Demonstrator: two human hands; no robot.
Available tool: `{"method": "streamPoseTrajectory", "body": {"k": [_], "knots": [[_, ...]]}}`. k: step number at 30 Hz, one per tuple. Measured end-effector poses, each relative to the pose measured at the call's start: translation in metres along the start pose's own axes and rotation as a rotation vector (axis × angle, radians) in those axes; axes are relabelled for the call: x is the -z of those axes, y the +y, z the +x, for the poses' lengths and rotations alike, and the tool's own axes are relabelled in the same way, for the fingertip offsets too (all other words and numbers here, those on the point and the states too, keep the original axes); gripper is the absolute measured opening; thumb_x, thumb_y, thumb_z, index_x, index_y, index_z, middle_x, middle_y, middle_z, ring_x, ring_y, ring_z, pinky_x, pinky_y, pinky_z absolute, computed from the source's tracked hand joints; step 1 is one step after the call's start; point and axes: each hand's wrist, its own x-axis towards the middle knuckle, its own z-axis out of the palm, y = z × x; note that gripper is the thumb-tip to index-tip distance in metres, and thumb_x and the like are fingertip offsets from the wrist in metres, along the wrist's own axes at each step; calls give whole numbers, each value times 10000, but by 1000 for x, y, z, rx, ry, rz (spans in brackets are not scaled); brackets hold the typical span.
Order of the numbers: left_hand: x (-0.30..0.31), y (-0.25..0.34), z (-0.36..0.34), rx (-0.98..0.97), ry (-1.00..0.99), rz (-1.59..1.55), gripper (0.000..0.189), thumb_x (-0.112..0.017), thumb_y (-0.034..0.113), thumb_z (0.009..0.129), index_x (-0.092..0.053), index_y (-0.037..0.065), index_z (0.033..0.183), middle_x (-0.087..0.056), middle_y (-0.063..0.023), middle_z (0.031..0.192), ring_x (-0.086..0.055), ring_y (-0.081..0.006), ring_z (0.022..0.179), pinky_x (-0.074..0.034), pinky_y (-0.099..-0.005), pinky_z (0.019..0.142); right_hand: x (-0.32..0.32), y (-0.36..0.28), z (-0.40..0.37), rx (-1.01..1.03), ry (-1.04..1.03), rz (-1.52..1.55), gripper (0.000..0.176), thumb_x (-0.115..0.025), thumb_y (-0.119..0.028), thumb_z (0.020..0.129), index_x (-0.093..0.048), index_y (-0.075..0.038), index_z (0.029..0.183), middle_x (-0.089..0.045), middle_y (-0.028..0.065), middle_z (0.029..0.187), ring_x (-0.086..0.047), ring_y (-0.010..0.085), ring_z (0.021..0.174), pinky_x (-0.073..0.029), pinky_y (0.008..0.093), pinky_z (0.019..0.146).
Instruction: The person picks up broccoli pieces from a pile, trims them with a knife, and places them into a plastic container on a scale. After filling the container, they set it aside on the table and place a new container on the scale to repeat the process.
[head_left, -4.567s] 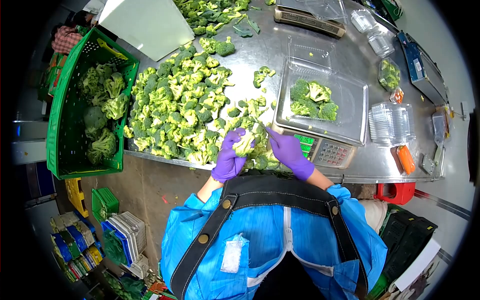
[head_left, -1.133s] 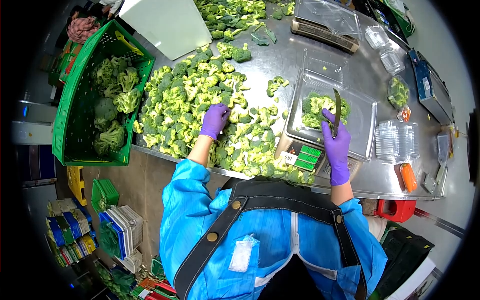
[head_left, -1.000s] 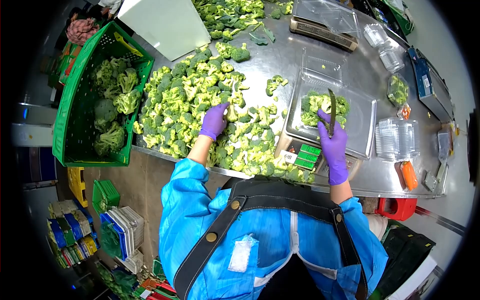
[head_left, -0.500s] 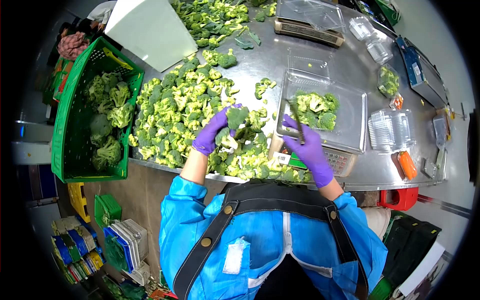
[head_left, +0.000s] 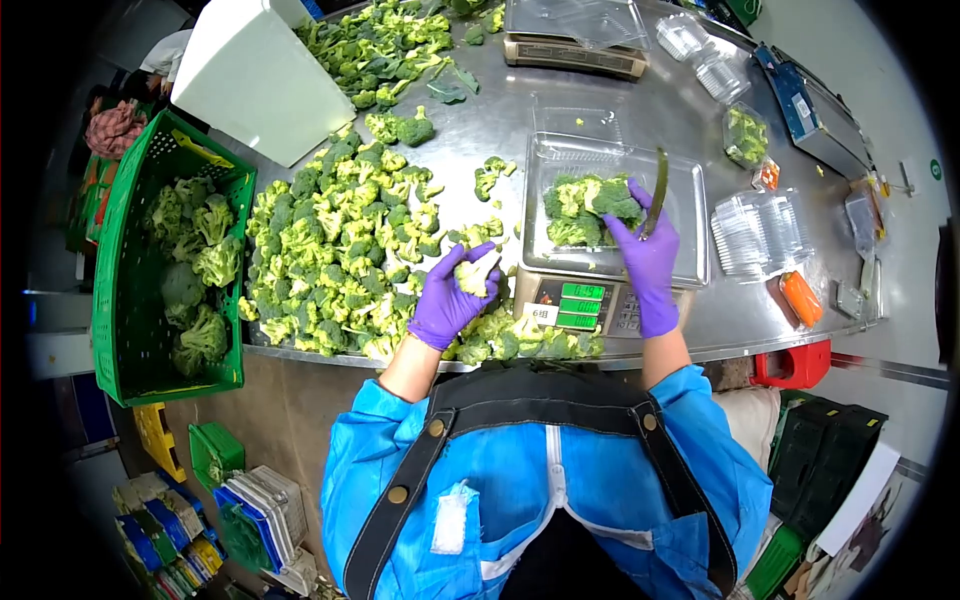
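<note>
My left hand, in a purple glove, is closed around a pale-stemmed broccoli floret in front of the scale. My right hand, gloved alike, grips a knife whose narrow blade points up and away. Its thumb and fingertips also touch a dark green broccoli floret at the right of the pile in a clear plastic tray. That tray rests on the metal pan of a digital scale with a lit green display. Left of the scale spreads a heap of cut broccoli.
A green crate with larger broccoli heads stands at the left, near a white foam box. Another scale is at the back. Clear containers, an orange roll and a filled pack lie to the right.
My right hand has moved up to the tray, its fingers now at a floret there. My left hand has come down and right, holding one floret. The scale display is now uncovered.
</note>
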Motion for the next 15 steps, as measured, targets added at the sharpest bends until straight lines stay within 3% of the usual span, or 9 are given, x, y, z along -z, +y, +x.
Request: {"method": "streamPoseTrajectory", "body": {"k": [2, 3, 8, 10, 12, 13, 15], "knots": [[-1, -3, -1, -16, -20, -28, 482, -438, 273, 916, -386, -49, 1271, -510, -210, 1152, -531, -322, 943, -460, -395, 824, 9, 10, 5, 126, -104, -437, 569, -714, -162, 707, -501, -48, 1222, -633, 44, 1089, -582, 209, 1041, -458, 307, 877], [-5, -4, -2, -26, -39, 13, 480, -449, 235, 895, -381, -53, 1273, -490, -207, 1183, -522, -325, 975, -455, -398, 842, 12, 12, 3, -8, -223, -483, 612, -719, -163, 699, -471, -44, 1246, -617, -13, 1129, -547, 213, 1100, -432, 306, 918], [-26, -9, 2, -118, -85, 318, 507, -498, 104, 803, -375, -67, 1265, -449, -186, 1246, -500, -304, 1071, -420, -375, 924, 13, 8, -10, 82, -117, -293, 485, -683, -127, 749, -522, -35, 1197, -616, 47, 1121, -555, 196, 1079, -425, 298, 915], [-31, -14, 11, -210, -80, 659, 535, -534, 28, 742, -394, -35, 1255, -441, -156, 1264, -470, -260, 1137, -380, -331, 973, 15, 6, -12, 103, -53, -195, 433, -664, -109, 771, -540, -26, 1177, -614, 67, 1120, -555, 189, 1072, -421, 295, 913], [-48, -20, 21, -237, -15, 1060, 496, -569, 9, 720, -453, 42, 1201, -489, -102, 1201, -467, -185, 1122, -370, -292, 956, 18, 6, -14, 38, 90, -131, 348, -632, -95, 800, -576, -28, 1136, -617, 26, 1107, -537, 54, 630, -438, 203, 564], [-54, -24, 31, -336, -93, 1272, 488, -570, 19, 731, -447, 34, 1203, -486, -100, 1208, -458, -198, 1141, -355, -307, 977, 19, 12, -12, 60, 111, -95, 342, -622, -111, 814, -571, -27, 1142, -616, 11, 1105, -399, 3, 494, -349, 168, 455], [-66, -32, 51, -552, -170, 1702, 481, -574, 32, 744, -440, 24, 1207, -495, -102, 1188, -459, -207, 1148, -347, -328, 988, 19, 14, -12, 44, 121, -80, 338, -621, -118, 818, -574, -29, 1140, -622, 11, 1089, -413, 4, 502, -357, 170, 462]]}}
